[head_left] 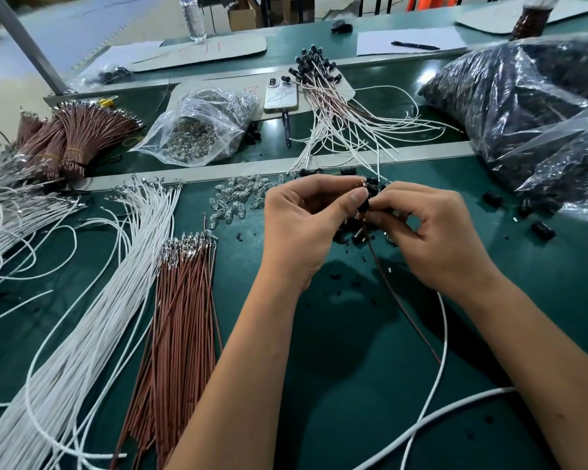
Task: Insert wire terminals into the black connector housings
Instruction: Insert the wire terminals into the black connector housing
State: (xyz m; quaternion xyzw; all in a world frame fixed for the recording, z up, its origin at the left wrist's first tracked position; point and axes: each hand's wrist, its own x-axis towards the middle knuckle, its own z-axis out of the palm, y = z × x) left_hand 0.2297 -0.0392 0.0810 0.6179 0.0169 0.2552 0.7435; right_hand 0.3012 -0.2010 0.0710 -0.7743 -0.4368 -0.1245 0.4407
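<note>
Up close over the green table [319,368], both hands meet around one black connector housing [365,205]. The left hand [302,225] pinches it between thumb and curled fingers, and the right hand [431,232] pinches it from the other side, fingertips touching the housing (how far any terminal sits inside it cannot be told). A brown wire [392,290] and a white wire [438,351] trail down from the housing, passing under the right wrist toward the near edge. Loose black housings [543,230] lie scattered just beyond and to the right of the hands. To the left lie a fanned bundle of white wires [116,283] and, beside it, a bundle of brown wires [184,317], metal terminals pointing away from the person. Small clear bulbs [238,198] are strewn near the left hand. Farther back sit finished assemblies [336,113], a phone [280,96] and big plastic bags of black parts [523,96].
</note>
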